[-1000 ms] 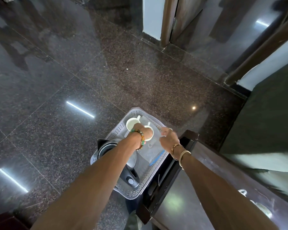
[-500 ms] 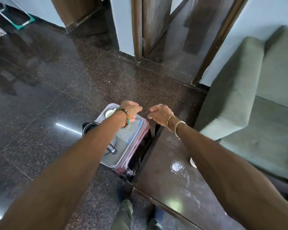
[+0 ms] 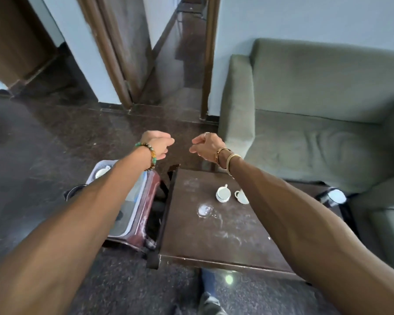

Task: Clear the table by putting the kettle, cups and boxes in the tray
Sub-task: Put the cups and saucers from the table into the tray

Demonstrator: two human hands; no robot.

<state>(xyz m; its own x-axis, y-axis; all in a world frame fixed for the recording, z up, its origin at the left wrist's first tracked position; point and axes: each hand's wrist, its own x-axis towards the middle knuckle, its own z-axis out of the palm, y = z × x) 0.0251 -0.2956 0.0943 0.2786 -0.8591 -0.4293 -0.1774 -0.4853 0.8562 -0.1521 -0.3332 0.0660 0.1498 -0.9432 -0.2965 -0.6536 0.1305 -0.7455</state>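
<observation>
Fingers (image 3: 168,142) of the left hand (image 3: 157,144) are loosely curled inward and grip nothing; fingers (image 3: 196,140) of the right hand (image 3: 206,145) are likewise relaxed, slightly apart and empty. Both hands are raised side by side with a gap between them, seen above the floor (image 3: 43,155) past the far edge of the bench (image 3: 214,237). A beaded bracelet (image 3: 153,156) circles the left wrist; gold bangles (image 3: 225,158) circle the right.

Tray (image 3: 135,214): pale grey, just beside the left end of the bench, resting on a reddish-brown support (image 3: 147,201), largely covered by the left forearm. Cup A (image 3: 101,172), white, stands in its far corner. The kettle (image 3: 74,192) shows as a dark shape at the tray's left side, mostly hidden by the same forearm.

Cup B (image 3: 223,194) and cup C (image 3: 241,197), both white, stand close together on the far half of the bench; cup C is partly hidden by the right forearm. Whitish smears mark the dark bench top. A grey-green sofa (image 3: 316,144) stands beyond and to the right of the bench.
</observation>
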